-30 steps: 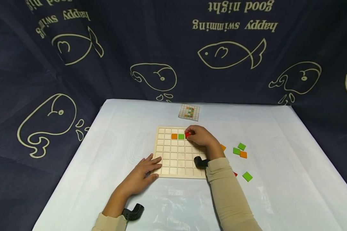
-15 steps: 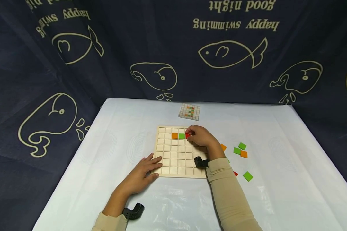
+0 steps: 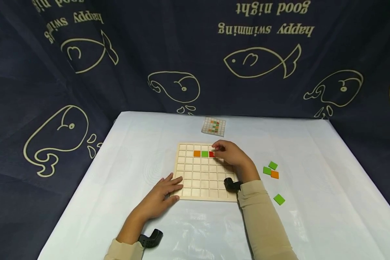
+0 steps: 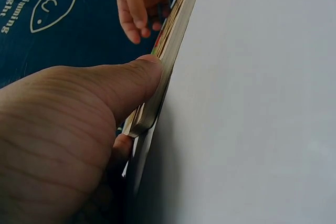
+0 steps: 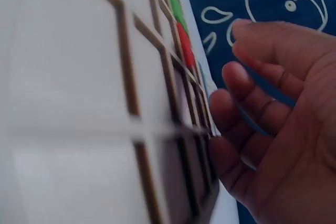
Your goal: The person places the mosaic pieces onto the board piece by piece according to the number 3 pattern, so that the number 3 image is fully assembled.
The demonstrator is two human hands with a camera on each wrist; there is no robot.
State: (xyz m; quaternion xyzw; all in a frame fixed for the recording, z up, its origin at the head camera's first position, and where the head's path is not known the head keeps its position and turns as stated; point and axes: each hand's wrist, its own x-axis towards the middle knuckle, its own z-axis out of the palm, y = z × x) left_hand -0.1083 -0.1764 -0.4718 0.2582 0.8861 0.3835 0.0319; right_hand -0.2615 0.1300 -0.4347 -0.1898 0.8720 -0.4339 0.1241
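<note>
We rest our left hand (image 3: 160,195) on the near left corner of the grid board (image 3: 196,175), its fingers spread, the thumb along the near edge. Our right hand (image 3: 232,153) hovers over the board's far part, fingers loosely bent and a little apart, with nothing in their hold; the right wrist view shows them clear of the red tile (image 3: 211,154). That tile sits in the second row from the far edge, beside a green tile (image 3: 204,154), with an orange tile (image 3: 197,154) next along. To the right of the board, on the white-covered bench (image 3: 312,162), we have two loose green tiles (image 3: 273,165) and a loose orange tile (image 3: 274,174) close together, and another green tile (image 3: 279,199) nearer us. Beyond the board lies a pattern card (image 3: 213,126); behind the bench hangs a dark blue cloth (image 3: 263,101) printed with fish.
</note>
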